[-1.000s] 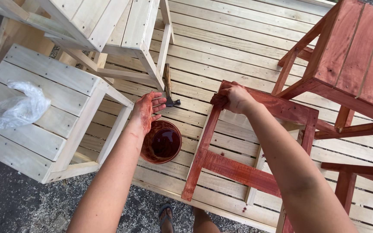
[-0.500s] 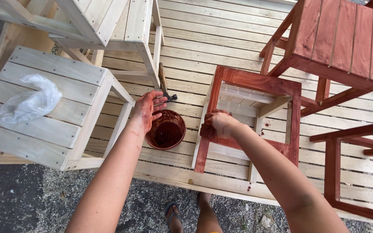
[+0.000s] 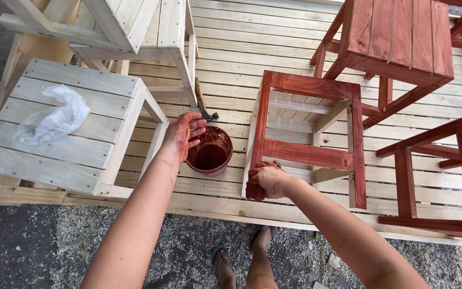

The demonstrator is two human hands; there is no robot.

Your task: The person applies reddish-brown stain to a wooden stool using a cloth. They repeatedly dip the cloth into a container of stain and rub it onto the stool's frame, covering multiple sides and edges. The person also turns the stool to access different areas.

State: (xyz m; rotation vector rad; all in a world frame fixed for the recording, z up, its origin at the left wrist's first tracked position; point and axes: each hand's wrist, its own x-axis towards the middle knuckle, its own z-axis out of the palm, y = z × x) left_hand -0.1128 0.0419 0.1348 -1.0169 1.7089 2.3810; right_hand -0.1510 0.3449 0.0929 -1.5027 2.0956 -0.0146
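Both my arms are bare from the elbow down, with no sleeves, watch, bracelet or gloves on them. My left hand (image 3: pixel 184 135) is smeared with reddish-brown stain across the palm and fingers, and the smears run a little way past the wrist. My right hand (image 3: pixel 266 181) carries the same reddish-brown stain on the fingers and knuckles, while the forearm behind it looks clean. Below, my feet are in dark open flip-flop sandals (image 3: pixel 224 265) with thin straps between the toes, and my lower legs are bare.
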